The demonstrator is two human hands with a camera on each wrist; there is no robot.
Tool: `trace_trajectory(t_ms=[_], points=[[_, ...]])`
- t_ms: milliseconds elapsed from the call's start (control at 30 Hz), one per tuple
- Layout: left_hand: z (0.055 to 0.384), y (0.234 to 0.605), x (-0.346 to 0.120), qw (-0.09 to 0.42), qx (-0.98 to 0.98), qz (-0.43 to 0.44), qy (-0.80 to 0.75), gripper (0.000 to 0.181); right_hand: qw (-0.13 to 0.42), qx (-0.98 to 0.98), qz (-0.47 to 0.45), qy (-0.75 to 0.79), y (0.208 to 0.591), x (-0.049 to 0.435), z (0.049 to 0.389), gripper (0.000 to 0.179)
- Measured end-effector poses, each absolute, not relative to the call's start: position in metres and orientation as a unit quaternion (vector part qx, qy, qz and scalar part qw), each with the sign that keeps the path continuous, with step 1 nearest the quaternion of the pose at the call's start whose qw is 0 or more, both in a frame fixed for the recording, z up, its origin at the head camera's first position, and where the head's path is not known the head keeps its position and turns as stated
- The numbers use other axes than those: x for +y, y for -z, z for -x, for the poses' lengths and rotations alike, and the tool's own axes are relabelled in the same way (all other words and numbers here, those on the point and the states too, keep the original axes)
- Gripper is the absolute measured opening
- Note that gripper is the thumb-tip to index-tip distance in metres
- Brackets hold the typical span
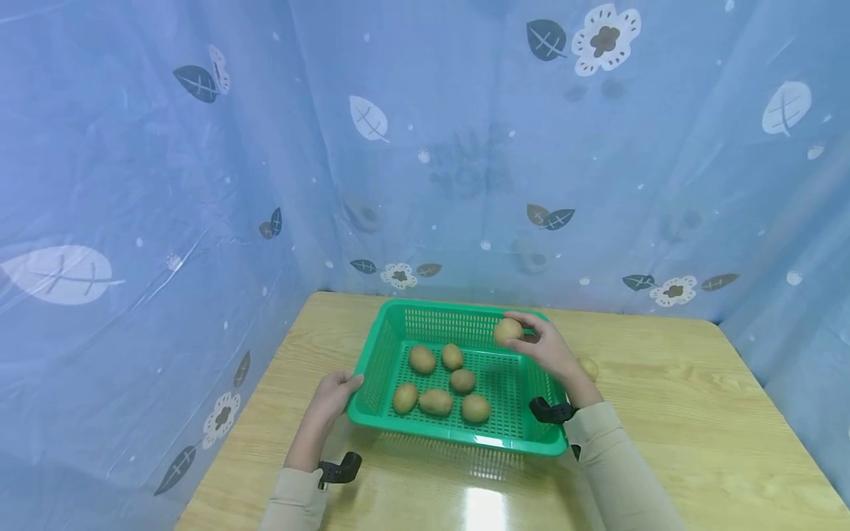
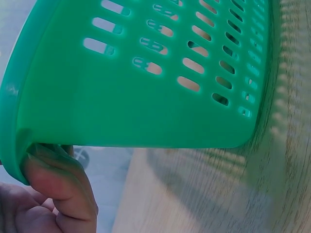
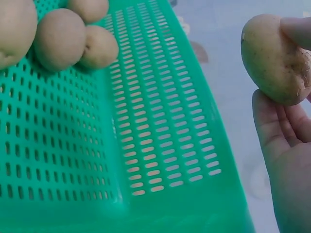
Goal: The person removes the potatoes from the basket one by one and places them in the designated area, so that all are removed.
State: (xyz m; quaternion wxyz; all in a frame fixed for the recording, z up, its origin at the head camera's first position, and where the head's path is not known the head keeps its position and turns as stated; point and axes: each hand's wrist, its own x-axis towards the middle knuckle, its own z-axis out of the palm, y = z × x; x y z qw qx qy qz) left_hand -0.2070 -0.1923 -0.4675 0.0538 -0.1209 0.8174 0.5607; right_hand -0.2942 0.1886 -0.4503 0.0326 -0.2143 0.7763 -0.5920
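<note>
A green plastic basket [image 1: 458,436] stands on the table, with several potatoes lying on its slotted floor, such as a round one [image 1: 475,408] near the front. My left hand [image 1: 330,398] grips the basket's left front corner, thumb on top; in the left wrist view its fingers [image 2: 60,184] curl under the rim. Above the back right part of the basket, my right hand [image 1: 550,352] holds a potato [image 1: 508,332]. The right wrist view shows that potato [image 3: 272,60] pinched between thumb and fingers, higher than the rim.
Another potato [image 1: 588,369] is on the wooden table [image 1: 690,413] to the right of the basket, partly hidden by my right wrist. A blue patterned curtain [image 1: 465,147] hangs behind the table and along its left side. Black camera mounts sit on both wrists.
</note>
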Motion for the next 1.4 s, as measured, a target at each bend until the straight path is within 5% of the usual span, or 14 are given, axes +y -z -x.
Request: trace_trajectory(t_ms=[767,1400], points=[[0.206,0.469,-0.194,0.057,0.82,0.122,-0.556,0.037,-0.034,0.786,0.171,0.593,0.429,0.238,0.275,0.053],[0.208,0.47,-0.194,0.058,0.812,0.123,-0.568,0.035,-0.096,0.793,0.079,0.596,0.459,0.277,0.266,0.056]])
